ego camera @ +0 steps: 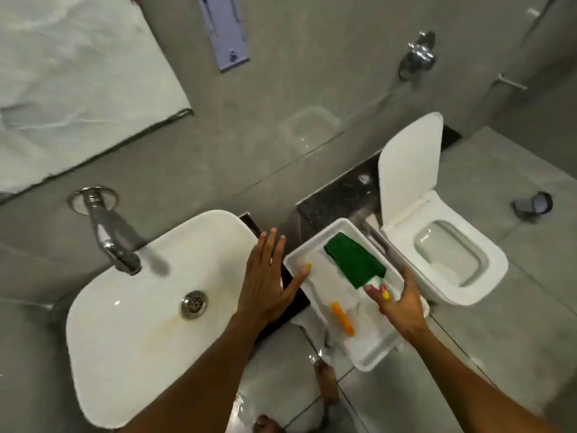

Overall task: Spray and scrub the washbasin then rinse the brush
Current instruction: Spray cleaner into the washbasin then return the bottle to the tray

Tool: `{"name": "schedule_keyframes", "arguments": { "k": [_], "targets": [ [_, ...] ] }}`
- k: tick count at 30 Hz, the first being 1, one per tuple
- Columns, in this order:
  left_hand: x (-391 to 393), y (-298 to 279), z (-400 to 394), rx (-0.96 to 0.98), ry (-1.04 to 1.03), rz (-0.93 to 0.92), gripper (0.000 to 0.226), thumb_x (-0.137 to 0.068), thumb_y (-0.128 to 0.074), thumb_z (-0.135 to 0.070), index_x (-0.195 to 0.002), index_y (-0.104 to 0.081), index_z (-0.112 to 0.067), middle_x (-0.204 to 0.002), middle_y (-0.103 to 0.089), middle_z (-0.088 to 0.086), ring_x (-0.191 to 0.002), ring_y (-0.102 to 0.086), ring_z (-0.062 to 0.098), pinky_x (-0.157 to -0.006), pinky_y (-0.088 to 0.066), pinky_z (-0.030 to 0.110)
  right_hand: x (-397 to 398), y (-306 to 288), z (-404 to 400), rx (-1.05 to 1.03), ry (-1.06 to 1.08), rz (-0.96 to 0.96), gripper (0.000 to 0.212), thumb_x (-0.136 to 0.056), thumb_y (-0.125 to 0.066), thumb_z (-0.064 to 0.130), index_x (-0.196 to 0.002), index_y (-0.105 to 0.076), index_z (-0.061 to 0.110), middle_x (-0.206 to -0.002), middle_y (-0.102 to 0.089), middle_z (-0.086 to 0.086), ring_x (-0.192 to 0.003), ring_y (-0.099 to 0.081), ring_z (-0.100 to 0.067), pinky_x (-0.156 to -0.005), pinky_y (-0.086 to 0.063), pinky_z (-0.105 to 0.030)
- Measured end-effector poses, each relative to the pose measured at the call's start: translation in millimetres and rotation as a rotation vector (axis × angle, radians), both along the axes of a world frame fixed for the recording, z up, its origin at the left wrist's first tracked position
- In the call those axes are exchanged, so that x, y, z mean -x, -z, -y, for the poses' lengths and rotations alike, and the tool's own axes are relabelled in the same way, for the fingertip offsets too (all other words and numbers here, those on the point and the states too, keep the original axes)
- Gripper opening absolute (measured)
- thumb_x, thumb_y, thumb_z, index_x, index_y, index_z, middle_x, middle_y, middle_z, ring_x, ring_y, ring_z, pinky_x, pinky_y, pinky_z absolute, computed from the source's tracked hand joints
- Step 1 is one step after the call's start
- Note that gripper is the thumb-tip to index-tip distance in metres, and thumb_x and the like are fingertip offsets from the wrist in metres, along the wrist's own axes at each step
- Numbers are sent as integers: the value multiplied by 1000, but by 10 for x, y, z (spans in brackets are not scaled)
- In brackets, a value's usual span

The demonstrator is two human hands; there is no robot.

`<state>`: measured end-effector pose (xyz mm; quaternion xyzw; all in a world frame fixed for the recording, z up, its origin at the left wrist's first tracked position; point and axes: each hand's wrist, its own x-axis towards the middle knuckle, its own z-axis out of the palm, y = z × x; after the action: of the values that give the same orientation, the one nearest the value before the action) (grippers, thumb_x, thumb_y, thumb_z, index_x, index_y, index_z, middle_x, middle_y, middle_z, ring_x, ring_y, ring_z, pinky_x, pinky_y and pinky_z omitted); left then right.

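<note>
Right hand (pixel 402 307) fingers pinch the green pad (pixel 354 260), probably soft and light, by 1 corner; left hand (pixel 265 282) fingers spread.

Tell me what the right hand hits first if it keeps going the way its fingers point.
Probably the green scouring pad in the white tray. The right hand points up and left into the tray, its fingertips already at the pad's near edge; whether they touch it is unclear.
</note>
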<state>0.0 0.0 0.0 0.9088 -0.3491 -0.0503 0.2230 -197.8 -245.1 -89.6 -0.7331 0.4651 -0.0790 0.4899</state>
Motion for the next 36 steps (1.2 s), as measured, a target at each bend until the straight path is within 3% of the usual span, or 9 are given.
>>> {"name": "schedule_keyframes", "arguments": {
  "k": [5, 8, 13, 17, 23, 27, 30, 34, 36],
  "targets": [
    [-3, 314, 23, -155, 83, 26, 89, -100, -43, -73, -168, -23, -19, -180, -12, 2, -168, -2, 20, -136, -11, 52, 251, 456, -257, -248, 163, 155, 116, -73, -96, 33, -163, -23, 44, -156, -49, 13, -138, -56, -23, -103, -49, -35],
    [-1, 412, 50, -169, 86, 72, 85, -102, -42, -69, -167, -27, -17, -179, -15, 3, -168, -3, 22, -135, -9, 55, 298, 660, -345, -250, 301, 220, 110, -74, -96, 29, -156, -28, 56, -135, -63, 19, -123, -65, -17, -102, -51, -35],
    [17, 446, 65, -141, 33, 84, 79, -103, -48, -60, -166, -30, -15, -178, -19, 5, -167, -9, 23, -136, -9, 52, 236, 983, -487, -196, 483, 265, 93, -69, -90, 51, -151, -44, 48, -112, -70, 40, -104, -69, 16, -89, -54, -18],
    [39, 419, 94, -131, 3, 55, 76, -106, -49, -58, -166, -28, -16, -178, -17, 2, -168, -5, 19, -137, -5, 48, 6, 1076, -415, -146, 541, 336, 80, -67, -89, 62, -137, -55, 41, -88, -73, 18, -85, -72, 5, -78, -56, -8],
    [40, 394, 93, -116, -10, 23, 78, -104, -46, -59, -167, -26, -18, -179, -15, 0, -168, -3, 17, -137, -1, 45, -343, 1129, -395, -40, 319, 274, 31, -94, -72, 48, -122, -68, 35, -96, -73, 21, -93, -70, 1, -84, -61, -17],
    [20, 452, 83, -116, -14, 63, 76, -105, -50, -57, -166, -28, -17, -179, -17, 2, -168, -5, 18, -137, -8, 50, -487, 1000, -419, 102, 219, 247, 52, -99, -55, 60, -110, -76, 13, -101, -69, -3, -91, -64, -4, -83, -60, -33],
    [9, 474, 61, -69, -9, 88, 74, -106, -52, -55, -165, -30, -15, -178, -21, 4, -167, -11, 20, -136, -12, 51, -531, 703, -468, 51, 169, 317, 57, -94, -51, 75, -110, -73, 24, -113, -66, -8, -97, -67, -10, -84, -57, -18],
    [33, 420, 28, -14, -8, 47, 75, -107, -46, -58, -166, -29, -14, -178, -22, 6, -167, -15, 21, -136, -16, 50, -557, 176, -610, -153, 114, 433, 39, -104, -58, 50, -134, -69, 27, -124, -72, 13, -108, -75, -19, -86, -64, -34],
    [70, 341, -33, 26, -44, -6, 75, -107, -47, -57, -167, -26, -15, -178, -19, 4, -167, -14, 19, -136, -18, 46, -568, -130, -742, -209, 56, 470, 47, -100, -58, 60, -129, -73, 26, -122, -77, 9, -111, -76, -20, -87, -65, -36]
  ]
}}
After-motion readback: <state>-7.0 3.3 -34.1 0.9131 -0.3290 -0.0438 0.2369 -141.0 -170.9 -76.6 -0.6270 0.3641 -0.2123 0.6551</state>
